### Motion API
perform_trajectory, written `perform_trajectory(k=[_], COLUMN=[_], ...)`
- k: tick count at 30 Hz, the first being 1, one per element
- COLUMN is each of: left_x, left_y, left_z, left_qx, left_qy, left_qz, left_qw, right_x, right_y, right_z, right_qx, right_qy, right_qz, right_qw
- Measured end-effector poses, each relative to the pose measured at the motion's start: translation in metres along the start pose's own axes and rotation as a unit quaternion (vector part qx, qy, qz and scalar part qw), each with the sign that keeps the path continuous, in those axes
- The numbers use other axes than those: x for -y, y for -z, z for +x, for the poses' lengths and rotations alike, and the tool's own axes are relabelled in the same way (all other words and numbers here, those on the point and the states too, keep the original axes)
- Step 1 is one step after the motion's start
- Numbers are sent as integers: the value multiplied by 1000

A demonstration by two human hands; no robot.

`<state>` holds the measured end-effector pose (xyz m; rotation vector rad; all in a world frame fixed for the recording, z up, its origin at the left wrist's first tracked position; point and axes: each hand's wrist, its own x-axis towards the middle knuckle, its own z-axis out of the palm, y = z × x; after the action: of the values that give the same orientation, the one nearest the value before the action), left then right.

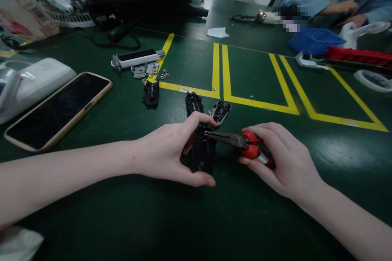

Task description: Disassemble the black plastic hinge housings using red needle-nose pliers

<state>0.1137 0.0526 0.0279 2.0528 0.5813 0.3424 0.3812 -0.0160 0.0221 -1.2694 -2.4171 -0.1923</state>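
Note:
My left hand (171,151) is closed around a black plastic housing (203,153), thumb at its near end and fingers at its far end. In my right hand (284,159) is a pair of needle-nose pliers (252,144) with red and black handles. The pliers' jaws point left and their tips touch the upper part of the housing; whether they pinch anything there I cannot tell. Just beyond lie a black plastic part (194,102) and a grey-edged black part (221,112). Another black part (151,93) sits farther left.
A phone (59,110) and a white device (39,83) lie at left. Metal plates (145,69), small rings (164,74) and a white-and-black bar (137,58) are behind. Yellow tape (260,105) marks the green table. Across it, a person sits near a blue tray (317,41).

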Motion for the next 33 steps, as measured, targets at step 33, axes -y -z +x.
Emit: perform_trajectory(k=[33], left_x=[3], left_y=[12], left_z=[3], left_qx=[48], left_qy=[-11], left_qz=[-49], left_qw=[998], right_x=[1], right_y=[-4], right_z=[-4], right_qx=[35], right_qy=[-37], right_qz=[67], right_qw=[996])
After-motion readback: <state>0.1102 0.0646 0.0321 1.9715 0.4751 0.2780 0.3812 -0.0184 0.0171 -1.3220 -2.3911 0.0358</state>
